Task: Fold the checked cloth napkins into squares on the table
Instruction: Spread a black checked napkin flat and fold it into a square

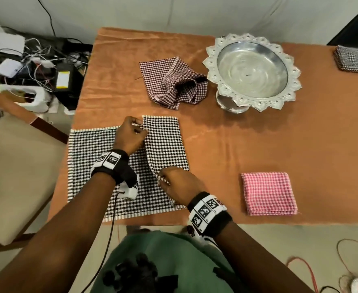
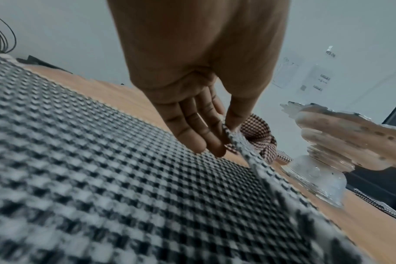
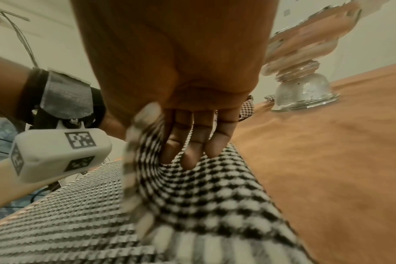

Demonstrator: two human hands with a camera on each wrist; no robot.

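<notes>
The black-and-white checked napkin (image 1: 101, 166) lies spread on the near left part of the orange-covered table (image 1: 258, 134), its right portion turned over leftward onto itself, so a darker, tighter-checked flap sits above the paler layer. The left hand (image 1: 130, 134) pinches the far corner of that flap; the right hand (image 1: 179, 185) pinches the near corner, both grasping fabric along the same turned edge.

From the head view, both hands look simply clenched on cloth. The left wrist view shows more: the thumb and forefinger nip the flap's edge while the other fingers (image 2: 192, 132) stretch out nearly straight, tips close to the cloth below. The right wrist view shows the striped hem standing up against the right palm, with fingers (image 3: 197, 142) curled down behind it, and the left wrist's marker-tagged camera unit (image 3: 57, 151) just to the left of that grip.

Beyond the left-hand grip, a crumpled maroon checked napkin (image 1: 173, 81) lies loose, touching the base of an ornate silver pedestal bowl (image 1: 252, 70) to its right. Right of the right-hand grip, well apart, sits a pink checked napkin (image 1: 269, 193) folded square. At the far right corner rests a folded dark checked stack (image 1: 353, 58).
</notes>
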